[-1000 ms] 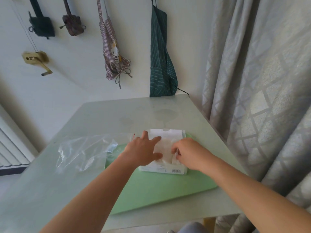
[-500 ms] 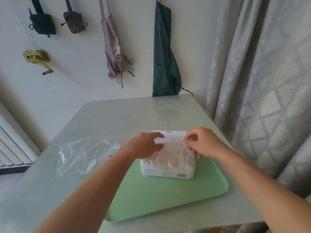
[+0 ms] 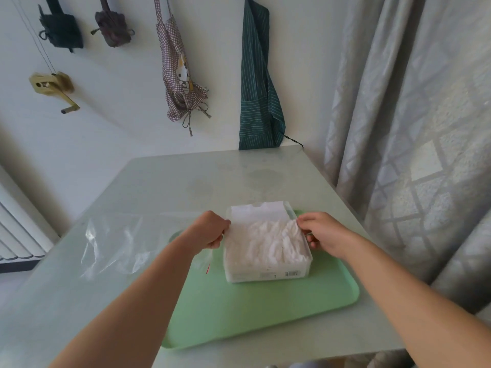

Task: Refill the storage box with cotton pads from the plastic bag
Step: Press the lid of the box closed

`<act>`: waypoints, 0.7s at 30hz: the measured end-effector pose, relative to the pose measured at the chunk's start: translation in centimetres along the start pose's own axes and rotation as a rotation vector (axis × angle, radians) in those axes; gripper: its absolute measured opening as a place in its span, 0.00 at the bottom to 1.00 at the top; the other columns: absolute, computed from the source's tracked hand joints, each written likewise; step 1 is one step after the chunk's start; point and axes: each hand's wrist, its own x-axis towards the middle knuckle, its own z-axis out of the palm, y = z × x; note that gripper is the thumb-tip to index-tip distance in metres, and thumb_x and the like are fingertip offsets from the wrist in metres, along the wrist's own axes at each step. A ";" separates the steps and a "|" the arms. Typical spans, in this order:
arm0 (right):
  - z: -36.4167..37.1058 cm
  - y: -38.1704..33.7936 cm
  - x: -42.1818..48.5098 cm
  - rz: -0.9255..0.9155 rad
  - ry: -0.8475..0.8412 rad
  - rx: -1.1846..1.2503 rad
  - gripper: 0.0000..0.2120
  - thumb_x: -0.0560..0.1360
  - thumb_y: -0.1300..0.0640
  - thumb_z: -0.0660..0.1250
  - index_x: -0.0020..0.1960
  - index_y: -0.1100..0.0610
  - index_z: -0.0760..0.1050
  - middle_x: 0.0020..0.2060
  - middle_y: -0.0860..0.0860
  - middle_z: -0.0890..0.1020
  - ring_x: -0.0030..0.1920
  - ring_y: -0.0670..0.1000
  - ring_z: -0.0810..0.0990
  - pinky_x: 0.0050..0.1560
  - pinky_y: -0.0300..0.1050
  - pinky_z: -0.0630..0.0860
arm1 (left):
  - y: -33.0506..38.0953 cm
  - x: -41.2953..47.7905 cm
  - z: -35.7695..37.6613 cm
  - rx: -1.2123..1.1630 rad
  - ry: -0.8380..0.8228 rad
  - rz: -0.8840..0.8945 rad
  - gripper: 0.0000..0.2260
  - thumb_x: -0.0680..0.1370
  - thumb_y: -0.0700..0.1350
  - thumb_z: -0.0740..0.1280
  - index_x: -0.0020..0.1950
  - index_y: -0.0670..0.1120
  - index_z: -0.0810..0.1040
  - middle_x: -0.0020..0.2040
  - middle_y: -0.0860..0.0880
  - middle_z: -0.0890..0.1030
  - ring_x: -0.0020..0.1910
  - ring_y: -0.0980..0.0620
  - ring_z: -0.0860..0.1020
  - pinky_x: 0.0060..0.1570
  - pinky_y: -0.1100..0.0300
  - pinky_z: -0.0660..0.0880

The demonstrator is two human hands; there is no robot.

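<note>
Left hand (image 3: 210,229) fingers pinched together on the left edge of the storage box (image 3: 267,269); right hand (image 3: 322,232) fingers likewise closed on its right edge. Box: clear, rectangular, rounded corners, barcode label on near wall. Cotton pads (image 3: 265,241), white and crumpled, fill it between both hands. Box sits on a smooth mint-green tray (image 3: 252,314) on the pale glossy counter (image 3: 186,181). Plastic bag (image 3: 114,243), transparent, wrinkled, flat, lies left of the tray. Curtain (image 3: 411,128) hangs right.
</note>
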 end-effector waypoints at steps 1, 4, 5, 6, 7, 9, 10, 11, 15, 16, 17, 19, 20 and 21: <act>0.0 0.1 0.0 0.006 -0.015 0.052 0.09 0.79 0.63 0.64 0.57 0.61 0.78 0.37 0.55 0.76 0.28 0.48 0.68 0.25 0.38 0.66 | -0.2 -0.2 0.0 -0.031 -0.012 0.027 0.05 0.79 0.36 0.64 0.44 0.39 0.76 0.38 0.42 0.71 0.27 0.51 0.66 0.22 0.67 0.62; 0.1 0.0 0.1 -0.050 0.014 0.095 0.13 0.76 0.66 0.66 0.58 0.55 0.77 0.40 0.57 0.78 0.32 0.50 0.72 0.31 0.42 0.71 | -0.4 -0.8 -0.2 -0.132 0.011 0.111 0.05 0.78 0.35 0.66 0.51 0.44 0.76 0.36 0.45 0.76 0.29 0.51 0.69 0.23 0.66 0.64; 0.1 0.0 0.1 -0.086 0.033 0.083 0.14 0.75 0.67 0.67 0.57 0.55 0.76 0.41 0.57 0.78 0.34 0.52 0.75 0.34 0.45 0.74 | -0.4 -0.8 -0.2 -0.123 0.015 0.144 0.06 0.78 0.35 0.66 0.51 0.45 0.76 0.36 0.46 0.76 0.30 0.51 0.70 0.24 0.65 0.64; 0.1 0.0 0.0 -0.122 0.050 0.067 0.14 0.75 0.68 0.68 0.57 0.55 0.76 0.41 0.58 0.78 0.37 0.53 0.77 0.37 0.48 0.76 | -0.4 -1.0 -0.2 -0.107 0.015 0.172 0.07 0.78 0.35 0.66 0.51 0.46 0.76 0.36 0.46 0.76 0.30 0.51 0.71 0.24 0.65 0.64; 0.1 0.0 0.0 -0.148 0.063 0.049 0.14 0.74 0.68 0.69 0.57 0.55 0.75 0.42 0.58 0.78 0.39 0.53 0.79 0.39 0.50 0.78 | -0.5 -1.0 -0.2 -0.101 0.010 0.194 0.07 0.78 0.34 0.66 0.51 0.46 0.76 0.36 0.47 0.77 0.31 0.51 0.72 0.24 0.64 0.65; 0.0 0.0 -0.2 -0.175 0.065 0.006 0.17 0.72 0.67 0.73 0.57 0.55 0.75 0.42 0.56 0.78 0.41 0.53 0.81 0.43 0.50 0.81 | -0.9 -1.1 -0.3 -0.113 0.008 0.229 0.08 0.77 0.33 0.67 0.52 0.45 0.77 0.36 0.47 0.77 0.32 0.51 0.74 0.25 0.64 0.68; -0.1 0.0 -0.3 -0.179 0.062 -0.020 0.18 0.71 0.66 0.74 0.56 0.54 0.75 0.41 0.56 0.78 0.41 0.52 0.81 0.43 0.50 0.82 | -1.1 -1.2 -0.4 -0.122 0.005 0.239 0.09 0.77 0.33 0.67 0.54 0.45 0.78 0.37 0.47 0.77 0.33 0.51 0.75 0.27 0.63 0.70; 0.0 0.0 -0.4 -0.182 0.064 -0.055 0.18 0.70 0.65 0.76 0.56 0.53 0.75 0.41 0.55 0.78 0.41 0.52 0.81 0.43 0.50 0.82 | -1.5 -1.4 -0.5 -0.139 -0.002 0.243 0.10 0.77 0.33 0.67 0.54 0.45 0.78 0.37 0.47 0.77 0.34 0.51 0.76 0.29 0.63 0.72; 0.8 -0.1 -0.6 -0.216 0.123 -0.215 0.20 0.68 0.61 0.78 0.53 0.53 0.71 0.37 0.52 0.74 0.38 0.51 0.75 0.39 0.45 0.75 | -2.1 -1.7 -0.3 -0.177 -0.020 0.238 0.11 0.75 0.33 0.70 0.51 0.47 0.77 0.41 0.45 0.76 0.34 0.51 0.76 0.30 0.62 0.73; 1.2 -0.2 -0.6 -0.233 0.141 -0.250 0.20 0.67 0.60 0.78 0.52 0.55 0.71 0.36 0.51 0.72 0.37 0.51 0.73 0.39 0.45 0.72 | -2.0 -1.5 -0.2 -0.154 -0.009 0.242 0.10 0.75 0.33 0.71 0.51 0.47 0.77 0.41 0.45 0.76 0.34 0.51 0.75 0.28 0.63 0.72; 1.6 -0.1 -0.6 -0.250 0.161 -0.284 0.19 0.66 0.60 0.78 0.49 0.56 0.70 0.35 0.50 0.71 0.36 0.50 0.71 0.37 0.45 0.69 | -2.0 -1.4 0.1 -0.108 0.015 0.256 0.10 0.74 0.34 0.72 0.51 0.46 0.76 0.40 0.45 0.76 0.33 0.51 0.74 0.26 0.63 0.70; 2.3 0.0 -0.6 -0.271 0.195 -0.322 0.18 0.66 0.60 0.77 0.46 0.57 0.68 0.33 0.48 0.72 0.34 0.50 0.70 0.33 0.43 0.65 | -1.9 -1.2 0.8 0.005 0.078 0.318 0.11 0.73 0.36 0.73 0.49 0.46 0.74 0.38 0.46 0.77 0.30 0.51 0.73 0.23 0.64 0.68; 2.5 0.0 -0.6 -0.266 0.204 -0.320 0.17 0.66 0.61 0.76 0.45 0.57 0.68 0.33 0.47 0.73 0.33 0.49 0.70 0.31 0.43 0.64 | -1.9 -1.1 1.1 0.056 0.108 0.356 0.11 0.73 0.36 0.73 0.47 0.46 0.73 0.38 0.46 0.77 0.29 0.52 0.73 0.24 0.64 0.68; 2.6 0.0 -0.6 -0.253 0.208 -0.319 0.16 0.66 0.61 0.74 0.46 0.57 0.68 0.33 0.47 0.75 0.32 0.48 0.71 0.29 0.42 0.64 | -2.1 -1.0 1.4 0.097 0.136 0.385 0.12 0.73 0.36 0.74 0.47 0.46 0.72 0.39 0.47 0.78 0.31 0.51 0.73 0.26 0.64 0.69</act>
